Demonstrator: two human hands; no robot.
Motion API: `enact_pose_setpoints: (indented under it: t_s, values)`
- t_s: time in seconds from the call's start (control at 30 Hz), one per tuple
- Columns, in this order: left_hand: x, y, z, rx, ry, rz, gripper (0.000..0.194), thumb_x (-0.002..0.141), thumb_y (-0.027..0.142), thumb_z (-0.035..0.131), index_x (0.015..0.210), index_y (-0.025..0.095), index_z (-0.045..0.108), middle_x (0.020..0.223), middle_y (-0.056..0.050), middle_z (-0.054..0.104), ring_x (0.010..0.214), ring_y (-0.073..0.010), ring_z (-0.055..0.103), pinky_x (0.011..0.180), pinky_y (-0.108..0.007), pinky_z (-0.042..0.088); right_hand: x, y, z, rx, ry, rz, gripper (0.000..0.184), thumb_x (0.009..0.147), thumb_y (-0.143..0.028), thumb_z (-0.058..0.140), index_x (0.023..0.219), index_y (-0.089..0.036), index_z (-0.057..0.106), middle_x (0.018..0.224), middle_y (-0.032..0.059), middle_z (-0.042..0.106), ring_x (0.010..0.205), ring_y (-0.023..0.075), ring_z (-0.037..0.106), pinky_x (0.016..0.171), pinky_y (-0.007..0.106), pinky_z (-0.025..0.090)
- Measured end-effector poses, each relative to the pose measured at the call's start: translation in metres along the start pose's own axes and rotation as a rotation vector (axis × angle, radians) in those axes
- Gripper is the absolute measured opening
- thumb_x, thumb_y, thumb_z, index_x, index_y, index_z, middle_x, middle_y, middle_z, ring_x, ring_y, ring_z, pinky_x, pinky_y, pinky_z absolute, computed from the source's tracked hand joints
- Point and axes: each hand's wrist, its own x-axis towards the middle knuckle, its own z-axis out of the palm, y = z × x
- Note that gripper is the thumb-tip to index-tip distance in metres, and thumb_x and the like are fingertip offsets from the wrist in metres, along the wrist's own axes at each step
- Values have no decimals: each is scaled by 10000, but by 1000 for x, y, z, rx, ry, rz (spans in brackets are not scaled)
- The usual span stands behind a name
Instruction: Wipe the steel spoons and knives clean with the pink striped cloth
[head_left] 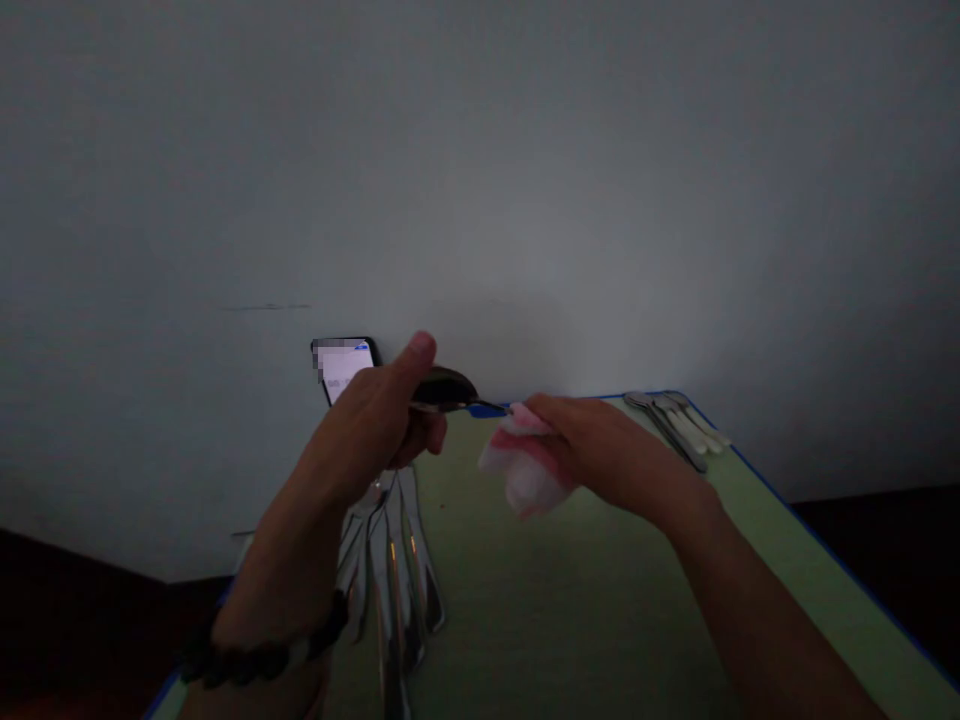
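I see the left hand gripping the spoon by its bowl, the right hand pinching a cloth at its handle, above the surface's far edge; one hard tug could slip it loose

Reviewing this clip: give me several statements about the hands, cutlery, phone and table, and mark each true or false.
1. The left hand holds a spoon at its bowl end. True.
2. The right hand holds nothing. False: it grips a pink-and-white cloth at the spoon's handle.
3. The phone has a lit screen. True.
4. The dark bracelet is on the right wrist. False: it is on the left wrist.
5. Pale-handled cutlery lies near the far right corner of the table. True.
6. The table has a red edge. False: the edge is blue, around a greenish top.
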Motion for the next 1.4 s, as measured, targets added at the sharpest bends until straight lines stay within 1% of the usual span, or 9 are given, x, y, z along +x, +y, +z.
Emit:
enact_pose_setpoints:
  t_s: [0.13, 0.23, 0.37, 0.5, 0.8, 0.97, 1.07, 1.23, 1.4]
  values:
    - [2, 11, 2, -6, -74, -74, 523, 903, 428, 248, 742, 121, 640, 483, 7, 476, 411, -91, 405, 391, -204, 305, -2, -2, -7, -95, -13, -13, 207, 891, -295, 398, 908, -216, 588, 862, 58, 648, 748, 164, 562, 656, 267, 349]
    - [4, 28, 12, 78, -63, 39, 392, 873, 328, 323, 682, 138, 607, 550, 15, 503, 506, -98, 440, 462, -204, 325, -1, -5, -6, 9, -96, -12, 211, 887, -299, 396, 895, -198, 582, 851, 58, 651, 728, 160, 561, 649, 264, 351]
    - [4, 36, 21, 170, -100, 166, 330, 850, 342, 392, 685, 149, 603, 566, 31, 504, 532, -90, 434, 467, -195, 291, 3, -5, 1, 192, -150, -78, 183, 873, -271, 408, 917, -190, 567, 863, 40, 646, 719, 143, 552, 644, 250, 359]
    - [3, 31, 15, 169, -145, 217, 313, 837, 386, 446, 726, 151, 621, 548, 40, 498, 509, -76, 410, 460, -187, 274, 5, 0, 3, 286, -170, -124, 204, 884, -294, 393, 935, -201, 568, 823, 7, 639, 680, 123, 539, 622, 235, 361]
    - [-5, 1, -17, 214, -1, 75, 323, 819, 403, 452, 672, 151, 591, 512, 46, 423, 482, -82, 369, 446, -190, 268, -6, 26, -14, 385, -309, -21, 257, 879, -359, 404, 927, -200, 600, 747, -17, 627, 573, 89, 511, 515, 197, 354]
    - [-7, 3, -16, 217, 53, 74, 347, 833, 384, 423, 587, 153, 503, 511, 45, 387, 490, -81, 363, 453, -191, 278, -14, 33, -22, 383, -276, 93, 335, 881, -428, 378, 869, -183, 607, 636, -13, 605, 516, 91, 488, 462, 195, 331]
    - [-5, 14, -8, 257, 10, 72, 411, 852, 431, 389, 551, 159, 458, 494, 51, 348, 470, -76, 342, 443, -196, 248, -11, 27, -23, 293, -264, 82, 345, 887, -428, 364, 867, -177, 601, 625, -13, 588, 509, 85, 468, 475, 196, 319]
    - [-5, 39, 13, 284, -157, 149, 405, 860, 460, 380, 666, 162, 572, 516, 41, 467, 468, -78, 396, 453, -201, 250, 2, 9, -8, 302, -298, -73, 247, 887, -341, 388, 899, -178, 573, 722, -12, 604, 596, 90, 494, 562, 205, 349]
    - [-3, 40, 20, 276, -224, 195, 444, 884, 460, 335, 687, 165, 603, 549, 31, 509, 480, -79, 416, 469, -206, 260, 4, 6, 2, 293, -284, -81, 245, 891, -336, 381, 877, -179, 569, 750, -9, 611, 641, 101, 500, 591, 216, 360]
